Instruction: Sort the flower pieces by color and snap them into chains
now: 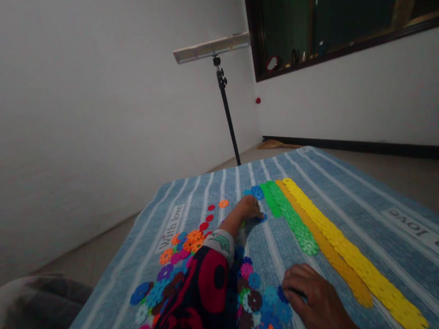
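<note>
Left hand (255,211), fingers bunched, rested at blue disc (264,217) on striped cloth (355,197), near short green strip (272,201); hold unclear. Right hand (313,294), loosely curled, sat at dark-blue disc (282,294) (grip couldn't be told). Light, flat placement, evenly overlapped edges seemed best.

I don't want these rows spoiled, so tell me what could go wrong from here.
The left sleeve passes over the mixed discs, so it might drag some along. The right hand is close to the lower end of the gold row and could nudge it crooked. The left hand is near the short green row, which it may bump.
</note>
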Available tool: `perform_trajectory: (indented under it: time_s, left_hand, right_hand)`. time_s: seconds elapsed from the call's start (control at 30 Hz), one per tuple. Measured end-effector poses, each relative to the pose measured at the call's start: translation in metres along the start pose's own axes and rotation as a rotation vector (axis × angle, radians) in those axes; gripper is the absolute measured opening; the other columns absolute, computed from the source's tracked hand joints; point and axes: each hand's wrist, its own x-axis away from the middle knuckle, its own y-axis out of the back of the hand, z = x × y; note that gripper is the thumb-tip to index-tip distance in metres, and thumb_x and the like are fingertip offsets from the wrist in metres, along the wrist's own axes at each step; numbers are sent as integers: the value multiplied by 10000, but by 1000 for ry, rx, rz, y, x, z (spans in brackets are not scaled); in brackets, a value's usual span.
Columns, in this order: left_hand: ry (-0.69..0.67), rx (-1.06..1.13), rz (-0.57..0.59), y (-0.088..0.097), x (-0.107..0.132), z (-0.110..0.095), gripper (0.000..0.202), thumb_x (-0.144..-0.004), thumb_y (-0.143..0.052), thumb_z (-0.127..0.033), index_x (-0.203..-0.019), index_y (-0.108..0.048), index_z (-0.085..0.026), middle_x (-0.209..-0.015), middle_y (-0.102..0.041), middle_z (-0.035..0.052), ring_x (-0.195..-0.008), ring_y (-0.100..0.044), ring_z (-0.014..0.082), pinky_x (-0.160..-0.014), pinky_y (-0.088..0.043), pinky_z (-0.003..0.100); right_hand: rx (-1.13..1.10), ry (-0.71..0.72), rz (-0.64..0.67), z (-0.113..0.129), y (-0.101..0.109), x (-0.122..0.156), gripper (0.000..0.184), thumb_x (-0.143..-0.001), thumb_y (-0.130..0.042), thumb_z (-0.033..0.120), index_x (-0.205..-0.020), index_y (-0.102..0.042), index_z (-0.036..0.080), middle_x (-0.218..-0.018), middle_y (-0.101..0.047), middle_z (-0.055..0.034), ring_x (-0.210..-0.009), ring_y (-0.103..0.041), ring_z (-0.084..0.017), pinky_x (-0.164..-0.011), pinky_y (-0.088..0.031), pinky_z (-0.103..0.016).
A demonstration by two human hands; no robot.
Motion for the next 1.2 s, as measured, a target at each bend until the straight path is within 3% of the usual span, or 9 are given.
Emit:
perform_trajectory:
  time_s: [0.17,0.37,0.53,0.87,1.0,1.2]
  left_hand:
    - [49,71,89,5,0,8,219,-428,-805,-112,-440,-589,-146,-422,-545,-13,-437,-480,106,-459,-358,234]
    - [25,215,-130,6,-16,4,212,-576,-767,-153,-520,-563,-143,-453,-506,-25,-454,-444,78,-462,-348,217]
    - [18,257,-316,-3,-31,4,196,-609,-760,-180,-563,-575,-138,-486,-506,-31,-478,-459,74,-489,-363,208]
    - [14,191,-399,-12,-40,8,47,-653,-715,-122,-700,-711,-119,-618,-652,27,-599,-604,129,-540,-424,214]
    - [18,164,-424,-2,-38,8,119,-652,-714,-91,-767,-723,-121,-712,-694,55,-662,-627,140,-568,-444,218]
    - [38,143,-357,32,-5,9,112,-676,-745,-199,-747,-699,-126,-590,-621,13,-543,-550,101,-535,-436,215]
  right_hand:
    - [13,0,5,1,0,0,204,-842,-536,61,-738,-624,212,-777,-645,-3,-785,-589,-156,-726,-423,-286]
    - [26,43,-8,-5,-1,1,193,-862,-531,91,-753,-631,216,-783,-644,-11,-781,-586,-157,-708,-423,-287]
    - [31,116,71,-16,-1,1,177,-882,-536,108,-795,-643,220,-796,-647,-8,-783,-594,-151,-697,-429,-274]
    - [47,122,78,-18,1,2,171,-881,-544,102,-822,-648,225,-811,-652,-8,-794,-599,-152,-710,-437,-263]
    - [25,66,52,-10,0,2,183,-879,-527,105,-786,-637,217,-796,-646,-11,-785,-595,-155,-713,-434,-275]
    - [-22,-21,37,1,7,4,212,-891,-517,133,-757,-655,221,-803,-665,-23,-809,-603,-174,-743,-443,-296]
